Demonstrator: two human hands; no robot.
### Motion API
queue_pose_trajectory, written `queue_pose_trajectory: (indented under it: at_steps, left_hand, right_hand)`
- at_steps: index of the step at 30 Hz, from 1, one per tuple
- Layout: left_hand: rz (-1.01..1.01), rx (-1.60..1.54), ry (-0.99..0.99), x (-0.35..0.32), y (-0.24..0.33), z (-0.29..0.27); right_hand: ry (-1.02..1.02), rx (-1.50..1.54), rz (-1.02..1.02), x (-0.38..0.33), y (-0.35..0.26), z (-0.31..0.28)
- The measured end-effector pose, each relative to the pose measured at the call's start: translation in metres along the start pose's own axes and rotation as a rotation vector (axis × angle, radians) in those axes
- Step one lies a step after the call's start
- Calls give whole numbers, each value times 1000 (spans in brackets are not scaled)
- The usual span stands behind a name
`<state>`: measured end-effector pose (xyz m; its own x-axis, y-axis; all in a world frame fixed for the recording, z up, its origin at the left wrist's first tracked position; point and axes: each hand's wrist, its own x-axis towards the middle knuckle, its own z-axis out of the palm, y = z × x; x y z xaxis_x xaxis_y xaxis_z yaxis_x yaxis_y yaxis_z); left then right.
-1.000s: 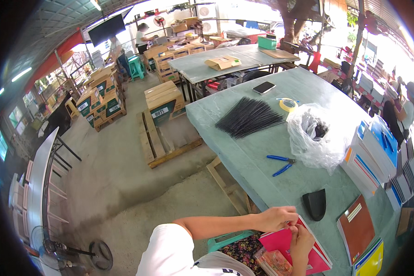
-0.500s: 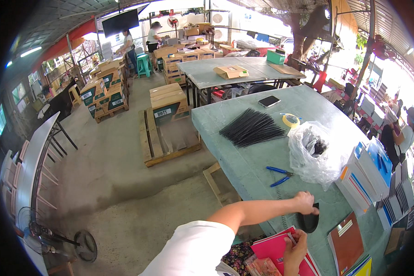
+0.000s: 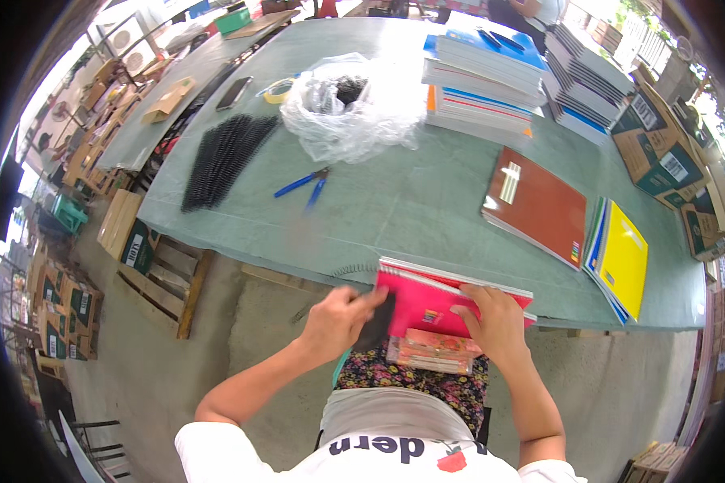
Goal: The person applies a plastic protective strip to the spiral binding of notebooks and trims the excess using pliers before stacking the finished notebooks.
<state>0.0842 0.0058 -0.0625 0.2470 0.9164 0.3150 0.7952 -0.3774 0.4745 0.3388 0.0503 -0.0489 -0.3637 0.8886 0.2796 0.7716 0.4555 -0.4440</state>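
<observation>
- At the near edge of the green table [image 3: 427, 201], the person is working on a pink notebook [image 3: 435, 304] that is overhanging the table edge above the lap.
- Left hand [image 3: 338, 318] is closing around a small dark tool [image 3: 376, 320] and pressing it against the pink notebook's left edge; what kind of tool it is cannot be made out, as it is blurred.
- Right hand [image 3: 495, 322] is lying flat, fingers spread, on the notebook's cover, holding it down.
- A wire coil [image 3: 354, 270] is showing just beside the notebook's left corner; it appears to be threaded along the spine, though the view is too small to be certain.
- A thin stack of orange-pink sheets [image 3: 431, 354] is resting on the lap just below the notebook.
- Judged done: a brown notebook [image 3: 536, 205] and a yellow notebook [image 3: 620, 258] are lying to the right, and tall stacks of notebooks [image 3: 491, 80] are standing at the far side.
- Judged left: a bundle of black coils [image 3: 225, 157] is waiting at the left of the table, and a clear bag [image 3: 346, 109] is holding more black pieces.
- Blue pliers [image 3: 306, 183] are lying unused, well apart from both hands.
</observation>
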Motion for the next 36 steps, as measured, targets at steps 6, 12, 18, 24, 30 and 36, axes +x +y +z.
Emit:
queue_pose_trajectory:
  at_steps: [6, 12, 18, 24, 30, 36]
  left_hand:
    - [3, -62, 67, 20, 7, -6]
    - [-62, -287, 276, 16, 0, -18]
    - [101, -97, 212, 24, -7, -3]
    - [135, -149, 15, 22, -9, -4]
    - [69, 33, 50, 13, -19, 5]
    - [75, -236, 116, 21, -3, -2]
  right_hand:
    - [118, -40, -3, -14, 21, 13]
    - [125, 30, -64, -6, 11, 23]
    - [158, 55, -98, 12, 15, 24]
    - [195, 63, -72, 13, 13, 32]
    - [215, 78, -125, 10, 14, 49]
    - [111, 91, -148, 4, 2, 35]
